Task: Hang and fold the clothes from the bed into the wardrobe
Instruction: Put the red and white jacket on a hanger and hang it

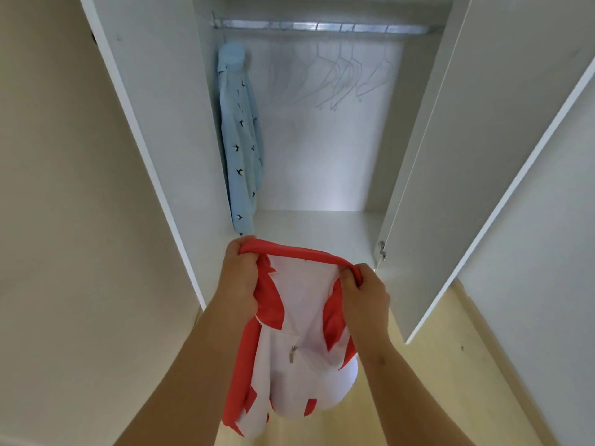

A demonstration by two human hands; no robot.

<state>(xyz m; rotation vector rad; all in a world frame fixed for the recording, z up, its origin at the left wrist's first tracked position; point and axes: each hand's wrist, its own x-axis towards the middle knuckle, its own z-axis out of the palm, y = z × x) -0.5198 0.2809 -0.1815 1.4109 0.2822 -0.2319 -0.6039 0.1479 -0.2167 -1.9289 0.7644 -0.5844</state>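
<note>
A red and white garment (289,333) with a small metal zip pull hangs in front of me, low in the head view. My left hand (240,278) grips the left end of its red upper edge. My right hand (363,292) pinches the right end of that edge. Between my hands the red edge is stretched taut. Just beyond stands the open white wardrobe (322,226), its floor right behind the garment. A light blue shirt (241,146) with small dark bird prints hangs at the left end of the metal rail (322,27).
Several bare white wire hangers (341,78) hang on the rail, middle to right. The left door (145,123) and right door (483,156) stand open on either side of me. Pale wooden floor (450,381) lies below.
</note>
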